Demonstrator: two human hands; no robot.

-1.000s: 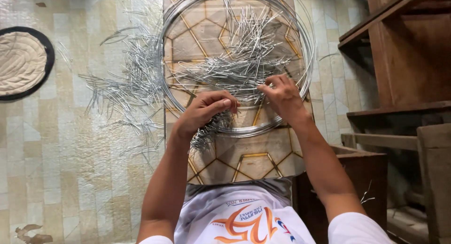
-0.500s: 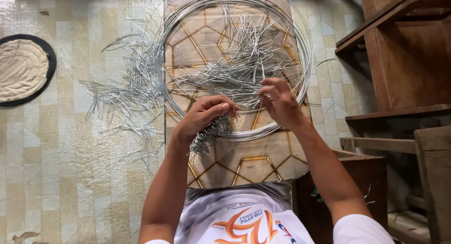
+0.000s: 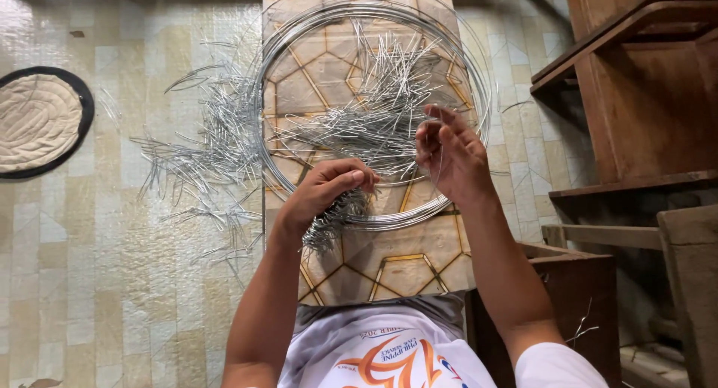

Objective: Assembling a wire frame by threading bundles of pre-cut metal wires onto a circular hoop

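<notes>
Wire pieces [image 3: 374,104], short and silvery, lie heaped inside a coil of wire [image 3: 479,89] on the patterned board [image 3: 396,268], within easy reach of both hands; more wire pieces are strewn on the tiled floor [image 3: 97,283] to the left. Left hand [image 3: 323,197] is curled, knuckles up, fingers clenched on a bundle of wire pieces [image 3: 333,220] that sticks out below the palm. Right hand [image 3: 452,160] is raised, wrist bent, fingertips pinching a single thin wire. Round mat [image 3: 37,122] lies far left.
</notes>
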